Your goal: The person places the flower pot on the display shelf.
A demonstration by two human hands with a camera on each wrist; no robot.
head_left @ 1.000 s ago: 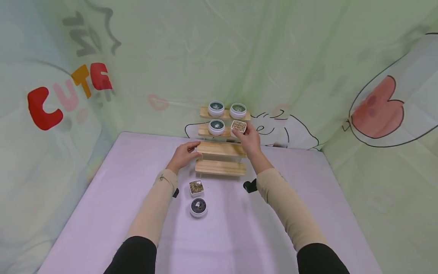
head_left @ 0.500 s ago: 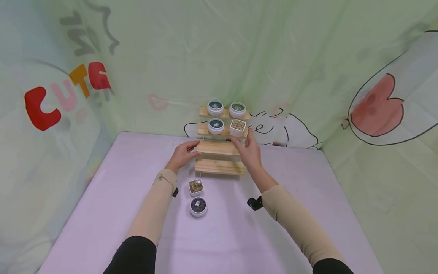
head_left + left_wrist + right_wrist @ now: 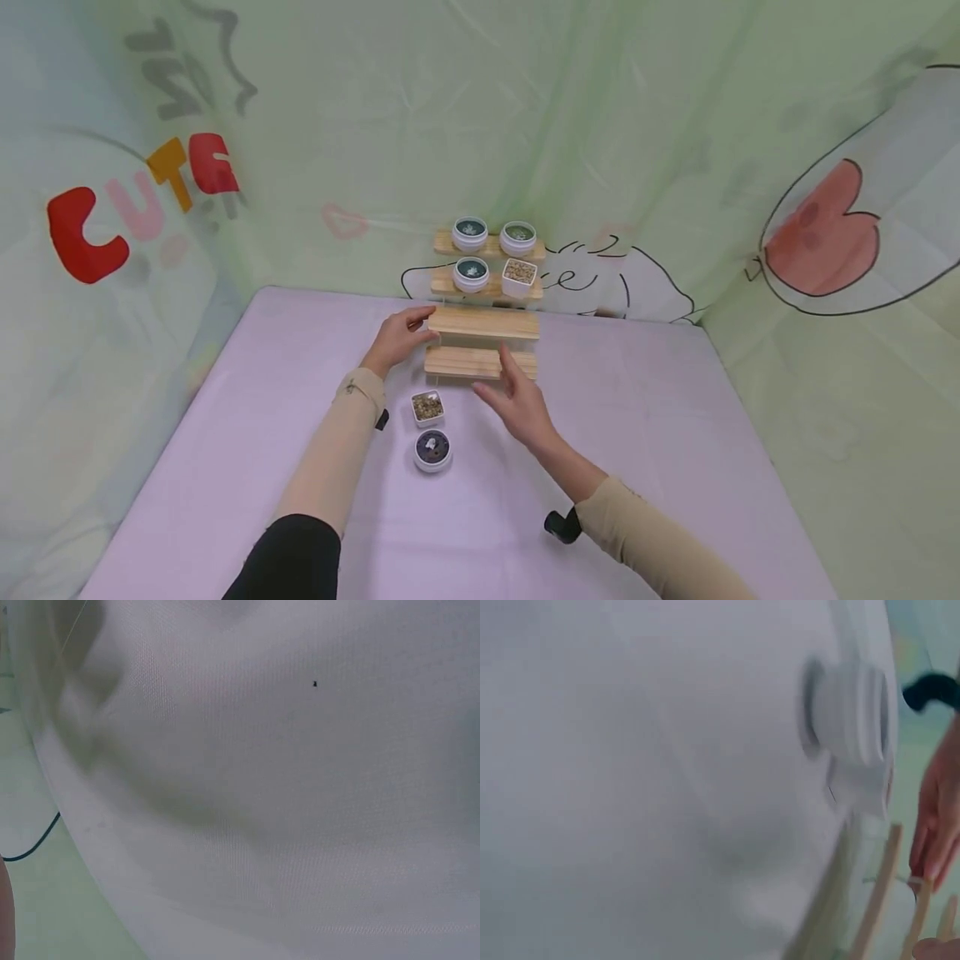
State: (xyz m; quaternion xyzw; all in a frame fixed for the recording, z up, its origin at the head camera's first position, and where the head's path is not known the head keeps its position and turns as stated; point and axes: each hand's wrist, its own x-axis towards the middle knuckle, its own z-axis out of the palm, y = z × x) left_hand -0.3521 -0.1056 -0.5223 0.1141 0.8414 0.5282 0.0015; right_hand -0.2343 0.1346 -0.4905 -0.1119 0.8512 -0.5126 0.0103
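Observation:
A tiered wooden display stand [image 3: 483, 322] rises at the back of the table. My left hand [image 3: 396, 342] holds its left side, thumb and fingers at the end of the third board up; the right wrist view shows this hand [image 3: 941, 806] at the boards too. My right hand [image 3: 521, 410], empty with fingers spread, hovers before the lowest board. Nearest to it on the table are a square white box [image 3: 427, 407] of brownish bits and a round white jar [image 3: 432, 450] with a dark top. Another square box [image 3: 518, 277] of tan bits sits on the second-highest board, right side.
Two round white jars, one dark-topped [image 3: 470, 234] and one greenish [image 3: 518, 238], stand on the top board. A dark-topped jar [image 3: 471, 274] is beside the tan box. Printed fabric walls [image 3: 360, 125] enclose the pale lilac tabletop [image 3: 637, 433].
My right hand let go of the square box of tan bits on the second-highest board, then drew back down and towards me. The left hand stays at the stand.

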